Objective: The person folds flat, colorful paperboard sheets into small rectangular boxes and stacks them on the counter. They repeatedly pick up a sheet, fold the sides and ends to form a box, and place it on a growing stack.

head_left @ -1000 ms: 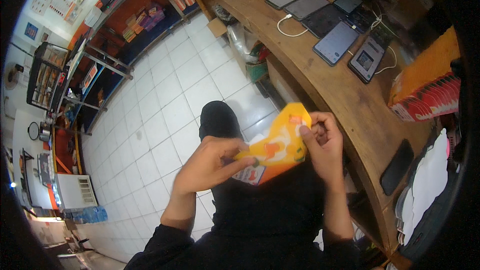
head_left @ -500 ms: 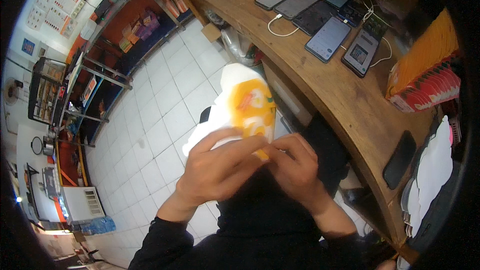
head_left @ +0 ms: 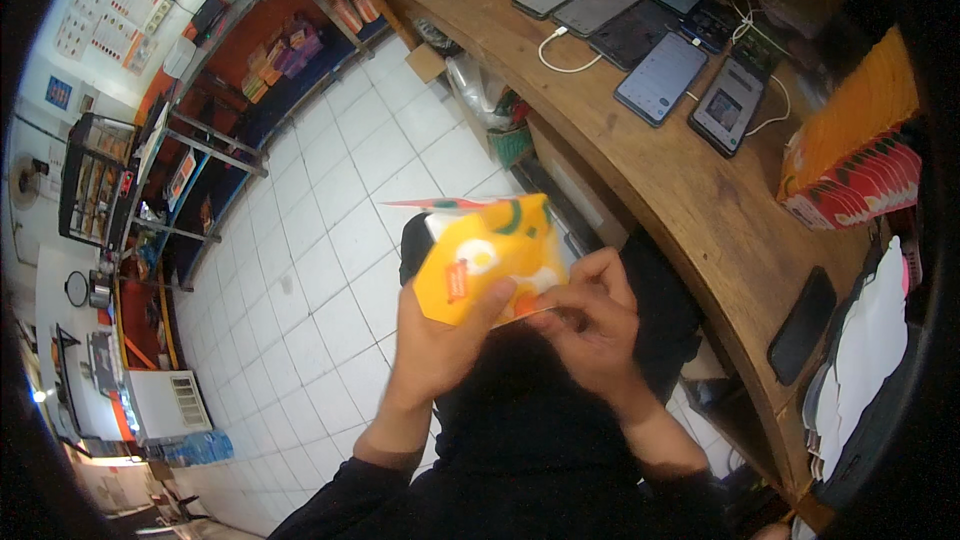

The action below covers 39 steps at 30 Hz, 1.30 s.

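Observation:
Over my lap, I hold a paper food carton [head_left: 490,255], yellow with fried-egg pictures and partly folded up. A red-and-white flap of it sticks out at the far left side. My left hand [head_left: 438,345] grips its near left part, the thumb lying on the yellow face and the other fingers hidden beneath. At the near right corner, my right hand [head_left: 598,325] pinches the carton's edge between bent fingers. A row of folded cartons [head_left: 850,175], orange and red, stands on the wooden table to my right.
Several phones [head_left: 660,78] lie on the wooden table [head_left: 560,90], some with white cables. Nearer sit a dark phone [head_left: 802,325] and a stack of white die-cut sheets [head_left: 865,350]. Metal shelving [head_left: 215,140] runs along the left, beyond the tiled floor [head_left: 330,260].
The carton has gone from spread out, largely white side showing, to folded with its yellow face up. My left hand has shifted from across its near edge to gripping its left part.

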Motion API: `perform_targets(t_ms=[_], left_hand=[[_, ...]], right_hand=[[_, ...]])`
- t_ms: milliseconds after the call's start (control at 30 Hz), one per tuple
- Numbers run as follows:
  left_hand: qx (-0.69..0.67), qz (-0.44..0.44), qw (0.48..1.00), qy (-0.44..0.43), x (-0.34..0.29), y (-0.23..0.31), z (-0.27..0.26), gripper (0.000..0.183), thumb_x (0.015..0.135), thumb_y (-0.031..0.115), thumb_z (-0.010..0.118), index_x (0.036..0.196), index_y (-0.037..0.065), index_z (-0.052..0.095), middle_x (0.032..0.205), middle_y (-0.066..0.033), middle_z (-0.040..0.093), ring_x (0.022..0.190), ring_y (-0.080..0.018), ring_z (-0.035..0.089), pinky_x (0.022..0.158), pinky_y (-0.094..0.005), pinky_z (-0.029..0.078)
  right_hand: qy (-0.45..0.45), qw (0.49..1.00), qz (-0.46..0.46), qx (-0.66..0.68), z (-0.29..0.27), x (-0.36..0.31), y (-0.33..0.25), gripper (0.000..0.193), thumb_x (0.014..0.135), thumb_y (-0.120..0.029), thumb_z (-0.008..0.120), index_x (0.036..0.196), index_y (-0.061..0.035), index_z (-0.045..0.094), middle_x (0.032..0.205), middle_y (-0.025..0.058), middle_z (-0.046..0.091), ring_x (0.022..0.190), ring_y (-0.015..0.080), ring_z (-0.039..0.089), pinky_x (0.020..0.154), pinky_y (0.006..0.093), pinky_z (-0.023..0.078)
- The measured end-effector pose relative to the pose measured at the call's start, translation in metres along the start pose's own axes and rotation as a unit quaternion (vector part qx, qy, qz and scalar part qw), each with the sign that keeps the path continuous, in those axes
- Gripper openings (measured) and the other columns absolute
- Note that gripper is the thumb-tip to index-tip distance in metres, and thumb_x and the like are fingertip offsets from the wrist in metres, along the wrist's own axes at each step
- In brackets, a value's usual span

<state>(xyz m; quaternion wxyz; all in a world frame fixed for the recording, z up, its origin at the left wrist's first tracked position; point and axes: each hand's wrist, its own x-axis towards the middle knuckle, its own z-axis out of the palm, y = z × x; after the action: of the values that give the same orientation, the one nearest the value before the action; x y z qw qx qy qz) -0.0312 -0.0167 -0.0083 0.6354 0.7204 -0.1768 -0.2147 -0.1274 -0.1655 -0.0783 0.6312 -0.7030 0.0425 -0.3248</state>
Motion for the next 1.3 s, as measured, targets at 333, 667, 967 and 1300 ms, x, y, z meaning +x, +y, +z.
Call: perform_targets(t_ms=[333,667,967,1300], left_hand=[[-0.105,0.01,0.993,0.049,-0.011,-0.01,0.024,0.04,0.102,0.01,0.076,0.136,-0.004,0.06,0.125,-0.0116,0.073,0.111,-0.0186,0.072,0.097,-0.0335,0.058],[-0.059,0.057,0.997,-0.011,-0.019,-0.005,0.023,0.052,0.095,0.001,0.078,0.142,-0.002,0.056,0.134,-0.0154,0.069,0.125,-0.0256,0.068,0.106,-0.0383,0.055],[0.011,0.075,0.995,-0.064,-0.013,-0.018,0.015,0.052,0.092,-0.004,0.08,0.14,-0.001,0.06,0.134,-0.0135,0.072,0.124,-0.0208,0.069,0.105,-0.0353,0.056],[0.288,0.1,0.934,-0.184,0.011,-0.01,-0.007,0.04,0.095,0.009,0.077,0.132,0.001,0.061,0.105,-0.0231,0.076,0.1,-0.0352,0.076,0.088,-0.0441,0.059]], right_hand=[[0.171,0.984,-0.007,-0.051,0.02,-0.002,-0.005,0.024,0.088,-0.004,0.085,0.08,-0.005,0.062,0.1,0.0071,0.045,0.085,0.0141,0.046,0.069,0.0255,0.039],[0.144,0.989,0.022,-0.033,0.01,0.0,-0.022,0.022,0.092,-0.006,0.083,0.081,-0.0028,0.064,0.1,0.0088,0.047,0.088,0.0169,0.048,0.074,0.0289,0.043],[0.044,0.996,-0.026,-0.071,-0.013,0.006,-0.023,0.021,0.092,-0.011,0.086,0.102,-0.0036,0.069,0.107,0.0111,0.058,0.09,0.0169,0.059,0.071,0.0294,0.052],[-0.055,0.943,-0.197,-0.264,-0.025,0.013,-0.017,0.044,0.084,-0.005,0.089,0.121,-0.012,0.065,0.125,0.0113,0.052,0.072,0.0165,0.054,0.061,0.0305,0.052]])
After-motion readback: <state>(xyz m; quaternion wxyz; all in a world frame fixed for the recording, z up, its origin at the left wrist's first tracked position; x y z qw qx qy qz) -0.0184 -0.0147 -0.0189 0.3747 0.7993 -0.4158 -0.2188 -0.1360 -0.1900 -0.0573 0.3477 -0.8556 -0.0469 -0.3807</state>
